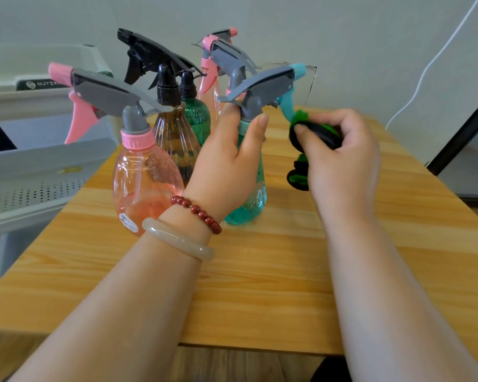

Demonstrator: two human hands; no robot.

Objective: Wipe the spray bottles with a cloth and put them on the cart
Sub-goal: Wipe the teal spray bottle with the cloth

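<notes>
A teal spray bottle [255, 199] with a grey head and teal nozzle stands upright on the wooden table [260, 285]. My left hand [226, 161] grips its neck just under the head. My right hand [342, 161] holds a bunched green and black cloth [312, 133] right beside the bottle's teal trigger. A pink spray bottle [144, 183] stands to the left. Behind them stand a brown bottle [174, 139] with a black head, a green bottle [196, 114] and another pink bottle [213, 86].
A white cart [39, 166] with a perforated shelf stands at the table's left side. A white cable [425, 70] hangs on the wall at the right, next to a dark frame [464, 128]. The table's near edge is at the bottom.
</notes>
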